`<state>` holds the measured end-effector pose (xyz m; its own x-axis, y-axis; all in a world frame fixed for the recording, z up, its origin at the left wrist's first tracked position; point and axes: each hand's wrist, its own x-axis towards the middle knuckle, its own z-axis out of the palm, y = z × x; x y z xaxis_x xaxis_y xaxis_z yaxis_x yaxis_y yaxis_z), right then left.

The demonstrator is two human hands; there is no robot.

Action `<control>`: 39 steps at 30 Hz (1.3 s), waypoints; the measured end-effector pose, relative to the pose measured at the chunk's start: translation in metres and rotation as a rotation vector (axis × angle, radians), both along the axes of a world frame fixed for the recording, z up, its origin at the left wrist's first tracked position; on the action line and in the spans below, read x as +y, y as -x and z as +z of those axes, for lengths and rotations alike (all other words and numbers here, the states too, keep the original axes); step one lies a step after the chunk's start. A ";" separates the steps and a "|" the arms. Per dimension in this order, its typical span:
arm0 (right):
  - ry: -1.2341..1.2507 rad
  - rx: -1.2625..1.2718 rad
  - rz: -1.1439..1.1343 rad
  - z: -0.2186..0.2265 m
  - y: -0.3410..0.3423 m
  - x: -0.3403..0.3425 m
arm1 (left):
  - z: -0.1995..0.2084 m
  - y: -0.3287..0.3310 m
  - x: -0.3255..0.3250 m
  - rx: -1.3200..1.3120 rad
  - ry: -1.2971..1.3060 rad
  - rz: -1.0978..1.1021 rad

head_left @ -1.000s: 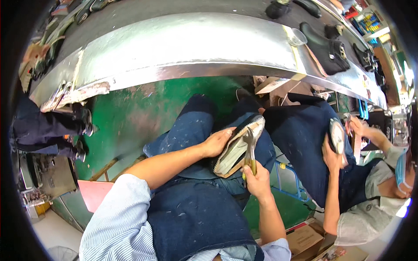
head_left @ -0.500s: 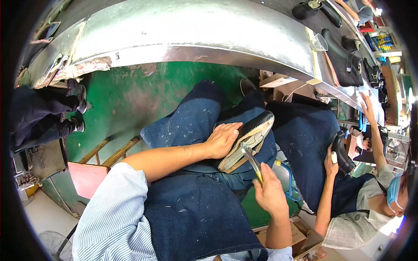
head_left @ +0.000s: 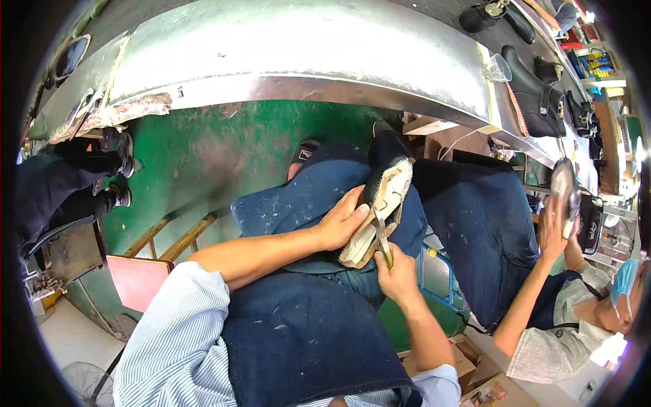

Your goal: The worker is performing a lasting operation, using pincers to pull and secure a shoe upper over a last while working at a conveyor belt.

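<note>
An upturned black shoe [head_left: 397,184] lies slantwise across my lap, its pale unfinished underside facing up and a jagged light edge running round it. My left hand [head_left: 339,224] grips its left side, the thumb near the edge of the underside. In my right hand [head_left: 398,277] is a slim metal tool [head_left: 381,234] with a yellowish handle; its exact kind cannot be made out. The tool's metal end lies over the middle of the shoe's underside, by a dark curved mark. A dark blue apron [head_left: 291,332] covers my lap.
A long metal-topped bench [head_left: 291,47] runs ahead, with black boots [head_left: 536,95] and a clear plastic cup [head_left: 497,68] at its right. A co-worker [head_left: 549,319] sits close on my right, holding a shoe [head_left: 562,186]. A pink-topped stool [head_left: 139,279] stands left.
The shoe has tilted steeper and shifted slightly left. My left hand has gone from lying flat to gripping its side. My right hand and tool moved left and up. The co-worker raised a shoe.
</note>
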<state>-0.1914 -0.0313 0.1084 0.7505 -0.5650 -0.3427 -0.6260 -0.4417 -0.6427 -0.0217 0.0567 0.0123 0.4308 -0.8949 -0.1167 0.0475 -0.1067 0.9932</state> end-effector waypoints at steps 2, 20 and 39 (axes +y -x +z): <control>-0.081 -0.093 -0.158 -0.014 0.003 0.013 | 0.014 -0.012 -0.012 0.262 0.146 -0.063; -0.734 -0.169 -0.238 -0.011 0.012 -0.054 | 0.043 -0.002 -0.024 -0.457 -0.058 -0.124; -0.671 -0.320 -0.285 0.021 0.017 -0.091 | 0.055 -0.012 -0.031 -0.573 -0.167 -0.272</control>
<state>-0.2079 -0.1228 0.1293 0.7280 -0.4993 -0.4699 -0.3965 0.2525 -0.8826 -0.0102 0.0252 0.0670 0.2268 -0.9704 -0.0831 -0.5348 -0.1954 0.8221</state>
